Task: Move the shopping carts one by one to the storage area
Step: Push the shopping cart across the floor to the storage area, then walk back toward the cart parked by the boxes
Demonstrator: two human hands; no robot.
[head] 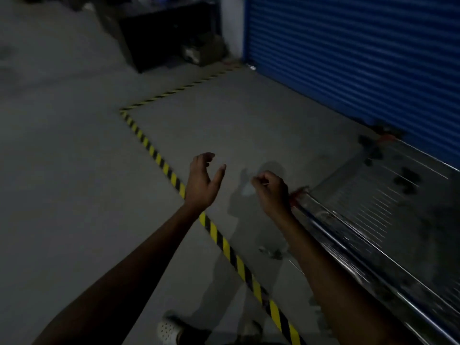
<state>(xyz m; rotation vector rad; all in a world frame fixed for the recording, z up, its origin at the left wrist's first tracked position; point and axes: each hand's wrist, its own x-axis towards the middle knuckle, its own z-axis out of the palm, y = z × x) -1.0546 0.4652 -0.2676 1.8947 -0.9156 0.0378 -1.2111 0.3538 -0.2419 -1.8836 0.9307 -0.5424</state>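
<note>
A metal shopping cart point(388, 220) stands at the right, inside the floor area marked by yellow-and-black striped tape point(159, 159), next to a blue roller shutter. My left hand point(202, 181) is raised over the tape with fingers relaxed and spread, holding nothing. My right hand point(272, 191) hovers just left of the cart's near corner with fingers loosely curled, and it holds nothing. Neither hand touches the cart. The frame is dim and blurred.
The blue roller shutter point(348, 58) closes off the right side. A dark counter or cabinet point(159, 36) and some boxes point(199, 53) sit at the back. Grey concrete floor point(62, 170) spreads to the left. My white shoe point(169, 328) shows at the bottom.
</note>
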